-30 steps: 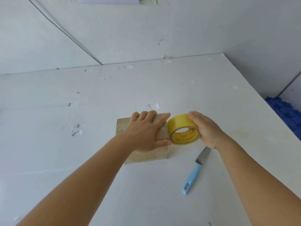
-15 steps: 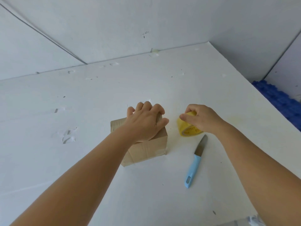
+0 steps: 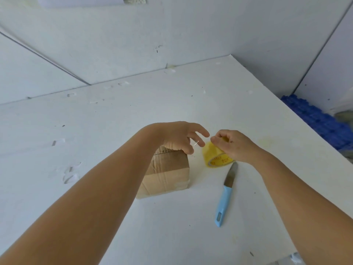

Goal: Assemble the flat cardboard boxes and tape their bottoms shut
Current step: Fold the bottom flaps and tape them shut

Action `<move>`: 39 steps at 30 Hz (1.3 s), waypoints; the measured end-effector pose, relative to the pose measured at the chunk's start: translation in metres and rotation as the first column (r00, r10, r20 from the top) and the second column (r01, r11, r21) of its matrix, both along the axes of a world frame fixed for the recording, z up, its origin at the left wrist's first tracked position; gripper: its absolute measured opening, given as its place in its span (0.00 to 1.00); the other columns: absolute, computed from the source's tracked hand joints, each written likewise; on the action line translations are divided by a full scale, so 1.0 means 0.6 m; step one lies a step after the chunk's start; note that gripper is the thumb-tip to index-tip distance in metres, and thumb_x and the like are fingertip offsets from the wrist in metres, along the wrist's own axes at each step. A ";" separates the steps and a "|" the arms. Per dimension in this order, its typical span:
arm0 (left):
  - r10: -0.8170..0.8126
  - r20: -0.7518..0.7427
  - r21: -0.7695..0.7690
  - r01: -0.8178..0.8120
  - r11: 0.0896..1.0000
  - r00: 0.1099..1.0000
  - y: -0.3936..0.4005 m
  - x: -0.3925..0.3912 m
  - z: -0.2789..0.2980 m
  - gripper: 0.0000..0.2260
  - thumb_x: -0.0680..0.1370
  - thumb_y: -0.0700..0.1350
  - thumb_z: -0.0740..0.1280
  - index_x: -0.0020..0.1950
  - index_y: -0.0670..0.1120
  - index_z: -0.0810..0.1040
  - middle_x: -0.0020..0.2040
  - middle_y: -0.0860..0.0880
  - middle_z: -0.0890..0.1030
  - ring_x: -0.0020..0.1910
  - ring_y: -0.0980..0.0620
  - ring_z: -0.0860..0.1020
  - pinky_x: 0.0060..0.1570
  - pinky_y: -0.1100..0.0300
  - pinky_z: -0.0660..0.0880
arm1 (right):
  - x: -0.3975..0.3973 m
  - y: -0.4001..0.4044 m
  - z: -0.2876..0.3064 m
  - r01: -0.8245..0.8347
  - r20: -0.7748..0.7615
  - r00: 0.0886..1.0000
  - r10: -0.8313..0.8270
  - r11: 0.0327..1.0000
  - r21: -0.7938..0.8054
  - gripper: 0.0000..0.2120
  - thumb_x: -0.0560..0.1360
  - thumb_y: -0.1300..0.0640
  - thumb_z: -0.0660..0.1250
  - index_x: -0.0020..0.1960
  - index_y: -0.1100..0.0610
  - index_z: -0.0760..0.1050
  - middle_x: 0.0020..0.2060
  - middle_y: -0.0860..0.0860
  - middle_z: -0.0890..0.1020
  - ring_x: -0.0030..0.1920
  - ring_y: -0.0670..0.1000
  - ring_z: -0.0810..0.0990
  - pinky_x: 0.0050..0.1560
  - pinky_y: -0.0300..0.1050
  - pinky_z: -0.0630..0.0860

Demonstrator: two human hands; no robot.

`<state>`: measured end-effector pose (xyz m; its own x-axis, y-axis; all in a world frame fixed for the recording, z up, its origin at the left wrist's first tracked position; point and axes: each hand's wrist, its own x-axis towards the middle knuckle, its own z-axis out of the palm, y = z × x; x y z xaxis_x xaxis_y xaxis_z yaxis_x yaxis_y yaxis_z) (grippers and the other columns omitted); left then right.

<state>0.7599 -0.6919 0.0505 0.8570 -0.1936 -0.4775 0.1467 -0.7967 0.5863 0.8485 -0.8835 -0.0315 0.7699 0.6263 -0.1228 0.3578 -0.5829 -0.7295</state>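
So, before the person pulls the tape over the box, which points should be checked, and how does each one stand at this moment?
1. Tape roll held: ok, the right hand grips it.
2. Free tape end found: cannot tell, only a thin glint shows near the left hand.
3. Cardboard box upright on the table: ok.
4. Box steadied: not ok, the left hand's fingers are off it, reaching toward the roll.
5. Knife within reach: ok, it lies right of the box.

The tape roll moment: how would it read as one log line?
right hand grips tape roll | left hand open above box | knife idle on table
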 end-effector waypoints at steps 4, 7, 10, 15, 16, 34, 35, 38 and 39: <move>-0.017 -0.013 -0.032 0.017 0.999 1.000 0.006 -0.001 0.002 0.28 0.72 0.36 0.68 0.67 0.60 0.68 0.60 0.62 0.77 0.33 0.71 0.73 0.43 0.67 0.67 | -0.012 0.005 -0.012 0.010 0.011 1.000 -0.011 1.000 0.012 0.13 0.76 0.41 0.62 0.43 0.49 0.76 0.36 0.47 0.77 0.37 0.47 0.75 0.36 0.41 0.69; -0.016 -0.035 0.026 0.017 1.000 0.999 0.001 0.002 0.002 0.29 0.72 0.39 0.69 0.69 0.60 0.66 0.60 0.59 0.78 0.33 0.70 0.73 0.47 0.64 0.68 | -0.021 0.007 -0.020 0.018 -0.001 1.000 -0.018 0.999 0.031 0.12 0.76 0.41 0.62 0.42 0.48 0.75 0.36 0.46 0.77 0.38 0.47 0.75 0.37 0.41 0.68; -0.018 -0.070 0.092 0.024 0.995 0.997 -0.003 0.006 0.002 0.30 0.72 0.40 0.69 0.71 0.58 0.64 0.59 0.58 0.78 0.38 0.67 0.74 0.49 0.63 0.69 | -0.022 -0.001 -0.021 0.043 -0.001 0.999 -0.043 0.997 0.065 0.12 0.76 0.41 0.62 0.40 0.48 0.75 0.37 0.46 0.78 0.39 0.48 0.75 0.38 0.41 0.69; -0.030 -0.080 -0.022 0.028 0.999 0.996 0.010 -0.003 0.007 0.29 0.74 0.37 0.66 0.71 0.57 0.65 0.55 0.62 0.81 0.33 0.71 0.73 0.46 0.64 0.66 | -0.018 -0.002 -0.015 0.053 0.028 0.998 -0.055 0.996 0.069 0.10 0.75 0.41 0.62 0.42 0.46 0.75 0.42 0.46 0.78 0.45 0.49 0.76 0.43 0.43 0.70; -0.025 -0.076 -0.042 0.021 0.999 0.997 0.013 -0.005 0.007 0.29 0.74 0.36 0.65 0.71 0.57 0.65 0.56 0.63 0.81 0.34 0.70 0.73 0.48 0.64 0.67 | -0.019 0.001 -0.015 0.056 0.034 0.998 -0.059 0.996 0.072 0.10 0.76 0.41 0.62 0.44 0.46 0.75 0.44 0.46 0.77 0.47 0.49 0.76 0.45 0.43 0.71; 0.128 -0.010 -0.250 -0.127 0.960 0.992 0.018 -0.018 -0.015 0.37 0.74 0.30 0.58 0.76 0.59 0.52 0.53 0.58 0.83 0.51 0.57 0.74 0.57 0.60 0.66 | -0.145 -0.024 -0.096 0.404 -0.021 0.890 -0.455 0.809 -0.427 0.37 0.70 0.46 0.69 0.70 0.57 0.56 0.59 0.56 0.66 0.57 0.61 0.73 0.52 0.49 0.71; 0.125 -0.008 -0.252 -0.123 0.960 0.992 0.018 -0.019 -0.016 0.37 0.74 0.30 0.58 0.76 0.59 0.51 0.54 0.58 0.83 0.54 0.56 0.74 0.58 0.60 0.65 | -0.149 -0.022 -0.100 0.413 -0.015 0.885 -0.465 0.800 -0.435 0.35 0.71 0.50 0.69 0.71 0.57 0.55 0.59 0.57 0.66 0.55 0.60 0.74 0.50 0.47 0.71; 0.121 0.005 -0.253 -0.116 0.960 0.993 0.016 -0.020 -0.017 0.39 0.74 0.30 0.58 0.76 0.61 0.49 0.54 0.59 0.82 0.52 0.55 0.73 0.59 0.59 0.65 | -0.148 -0.025 -0.101 0.460 0.000 0.869 -0.495 0.807 -0.371 0.24 0.74 0.60 0.65 0.65 0.59 0.58 0.57 0.57 0.72 0.53 0.59 0.77 0.45 0.45 0.70; 0.125 0.010 -0.251 -0.119 0.961 0.992 0.017 -0.020 -0.018 0.39 0.74 0.30 0.59 0.76 0.61 0.49 0.54 0.59 0.82 0.49 0.53 0.73 0.60 0.59 0.66 | -0.146 -0.029 -0.098 0.465 -0.021 0.867 -0.499 0.823 -0.327 0.23 0.74 0.61 0.64 0.66 0.59 0.59 0.55 0.57 0.75 0.52 0.58 0.77 0.45 0.45 0.71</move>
<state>0.7479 -0.6819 0.0397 0.8929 -0.1971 -0.4049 0.2160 -0.6014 0.7692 0.7610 -0.9008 -0.0905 0.9364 0.0977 -0.3371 -0.0928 -0.8574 -0.5063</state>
